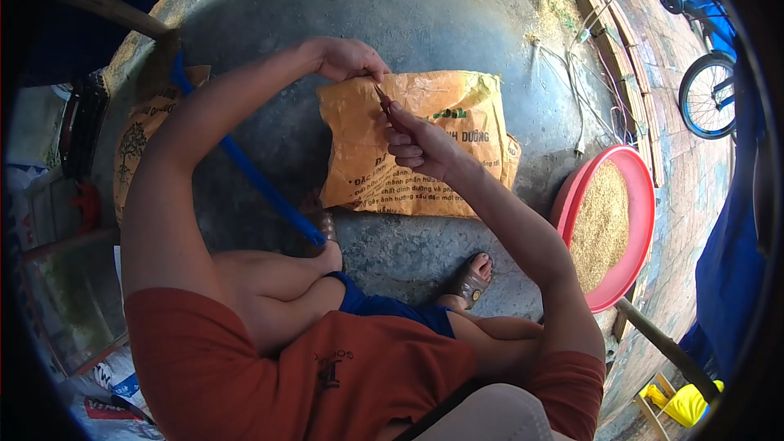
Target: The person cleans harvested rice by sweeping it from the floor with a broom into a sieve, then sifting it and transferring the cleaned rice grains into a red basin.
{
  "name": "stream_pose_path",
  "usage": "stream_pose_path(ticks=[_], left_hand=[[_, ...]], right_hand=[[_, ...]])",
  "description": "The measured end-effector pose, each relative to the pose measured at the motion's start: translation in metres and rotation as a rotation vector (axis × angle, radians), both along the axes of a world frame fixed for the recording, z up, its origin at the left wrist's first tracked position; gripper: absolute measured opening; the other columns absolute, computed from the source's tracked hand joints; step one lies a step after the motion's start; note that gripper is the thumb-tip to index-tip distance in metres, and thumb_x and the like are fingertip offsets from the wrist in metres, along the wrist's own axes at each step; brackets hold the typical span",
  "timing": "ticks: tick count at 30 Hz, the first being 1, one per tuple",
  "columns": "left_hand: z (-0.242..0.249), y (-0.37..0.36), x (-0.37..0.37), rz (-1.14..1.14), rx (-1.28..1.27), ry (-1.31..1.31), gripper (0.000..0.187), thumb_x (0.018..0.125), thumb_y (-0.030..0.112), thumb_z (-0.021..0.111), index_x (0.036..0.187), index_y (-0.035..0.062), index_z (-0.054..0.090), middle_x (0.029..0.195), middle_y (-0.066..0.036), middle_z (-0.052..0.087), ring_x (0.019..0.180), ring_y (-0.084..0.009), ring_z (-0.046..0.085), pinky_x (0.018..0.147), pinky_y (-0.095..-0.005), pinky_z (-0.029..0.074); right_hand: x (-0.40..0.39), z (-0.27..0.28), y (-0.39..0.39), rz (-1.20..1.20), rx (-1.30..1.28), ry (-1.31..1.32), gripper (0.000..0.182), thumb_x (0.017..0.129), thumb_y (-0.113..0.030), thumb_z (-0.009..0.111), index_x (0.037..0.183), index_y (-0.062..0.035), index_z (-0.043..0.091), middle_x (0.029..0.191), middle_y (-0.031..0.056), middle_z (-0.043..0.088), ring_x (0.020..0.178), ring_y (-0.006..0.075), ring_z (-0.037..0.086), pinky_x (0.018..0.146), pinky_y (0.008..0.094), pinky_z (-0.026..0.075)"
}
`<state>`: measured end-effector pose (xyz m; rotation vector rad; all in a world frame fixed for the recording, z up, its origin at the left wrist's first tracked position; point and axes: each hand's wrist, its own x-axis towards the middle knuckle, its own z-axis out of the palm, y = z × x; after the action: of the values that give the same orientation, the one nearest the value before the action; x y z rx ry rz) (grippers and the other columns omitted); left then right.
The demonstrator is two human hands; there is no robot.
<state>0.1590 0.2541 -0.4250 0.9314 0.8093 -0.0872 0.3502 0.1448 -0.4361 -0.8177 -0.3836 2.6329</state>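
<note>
A yellow-orange printed sack (416,159) lies flat on the concrete floor in front of me, its lettering facing up. My left hand (349,60) is closed at the sack's top edge, near its upper left corner, pinching the material. In my right hand (422,144) is a small slim tool with a pointed tip and a reddish-brown handle (387,104), possibly a knife. Its tip reaches the sack's top edge, just beside the left fingers. The fist hides part of the handle. Another sack's edge (513,159) shows from beneath the right side.
A red basin (639,171) of grain (600,224) stands tilted to my right. Behind it are white cables (581,106) and a bicycle wheel (707,96). On the left are a blue pipe (257,180) and another printed sack (147,135). My sandalled foot (469,280) is below the sack.
</note>
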Motion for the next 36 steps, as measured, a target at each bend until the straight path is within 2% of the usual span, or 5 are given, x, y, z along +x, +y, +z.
stream_pose_path(ticks=[6,10,15,22,36], left_hand=[[-0.031,0.012,-0.015,-0.061,0.125,0.104,0.029,0.078,0.005,0.042,0.1,-0.009,0.054,0.088,-0.01,0.06,0.073,-0.0121,0.058,0.069,-0.0244,0.048],[-0.017,0.005,-0.014,-0.039,0.143,0.077,0.027,0.079,0.008,0.045,0.099,-0.0072,0.055,0.088,-0.011,0.06,0.075,-0.0125,0.058,0.069,-0.0251,0.048],[0.008,0.007,-0.028,-0.042,0.007,0.129,0.03,0.082,0.012,0.049,0.106,-0.0058,0.051,0.095,-0.01,0.06,0.084,-0.0128,0.058,0.074,-0.0264,0.047],[0.024,-0.008,-0.036,-0.09,0.051,0.066,0.031,0.08,0.006,0.048,0.108,-0.0064,0.05,0.097,-0.01,0.06,0.085,-0.0138,0.058,0.077,-0.027,0.046],[0.015,-0.01,-0.029,-0.056,0.056,-0.001,0.031,0.078,0.005,0.047,0.106,-0.0087,0.05,0.095,-0.011,0.06,0.081,-0.0128,0.058,0.074,-0.0245,0.046]], right_hand=[[-0.001,0.031,-0.003,0.073,0.298,0.129,0.026,0.092,-0.035,0.034,0.092,-0.0115,0.044,0.054,-0.0069,0.027,0.04,0.0021,0.022,0.033,0.0165,0.017],[0.005,0.053,0.006,0.049,0.23,0.187,0.026,0.09,-0.035,0.038,0.091,-0.0106,0.046,0.052,-0.007,0.026,0.039,0.0024,0.021,0.034,0.0178,0.015],[0.004,0.027,-0.006,0.115,0.075,-0.037,0.026,0.091,-0.034,0.037,0.092,-0.0101,0.046,0.054,-0.007,0.027,0.04,0.0016,0.021,0.032,0.0162,0.015],[-0.009,0.011,-0.011,0.124,-0.039,0.054,0.025,0.091,-0.034,0.036,0.091,-0.0109,0.046,0.055,-0.0075,0.028,0.04,0.0011,0.021,0.033,0.0154,0.015],[-0.021,0.028,-0.01,0.057,0.156,0.02,0.027,0.091,-0.036,0.036,0.09,-0.0108,0.046,0.053,-0.007,0.027,0.039,0.0022,0.02,0.033,0.0176,0.015]])
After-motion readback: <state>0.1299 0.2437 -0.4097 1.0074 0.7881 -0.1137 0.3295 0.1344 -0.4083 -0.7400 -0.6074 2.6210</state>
